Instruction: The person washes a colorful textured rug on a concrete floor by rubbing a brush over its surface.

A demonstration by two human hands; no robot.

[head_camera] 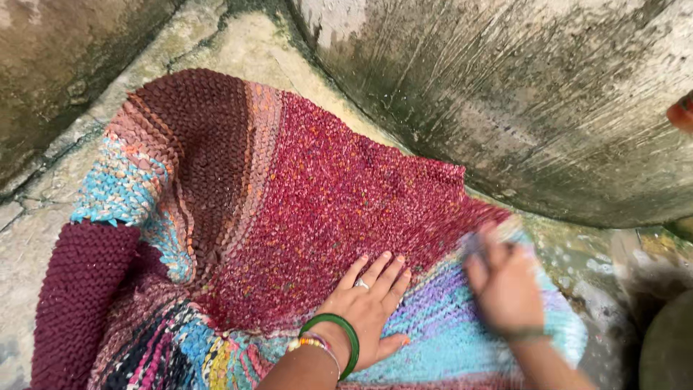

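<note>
A large knitted rug (289, 217) of thick multicoloured yarn lay spread over a wet, stained concrete floor (238, 43), filling most of the view from the near left to the right of centre. Its widest band, a speckled crimson, ran from the far middle down toward the near centre; a dark maroon band and a turquoise-and-orange band lay to its left, and pale blue and lilac stripes crossed the near right corner. The rug's long axis ran roughly from the near left to the far right, directly beneath and beyond both hands. A curved, weathered concrete wall (520, 108) rose along the far right, close beside the rug's far edge, and another grimy wall (58, 65) stood at the far left. A small orange-red object (682, 112) showed at the right edge, too cut off to identify.

The left hand (368, 303) rested palm down on the rug where the crimson met the striped part, fingers (386, 271) straight, close together and pointing away, gripping nothing; a ring (361, 284) sat on one finger, with a green bangle (339, 339) and a beaded bracelet (312, 344) at the wrist. The right hand (505, 289), just right of it and blurred, lay over the blue stripes; whether its fingers were curled around something could not be told. Both hands were equally close to the rug.
</note>
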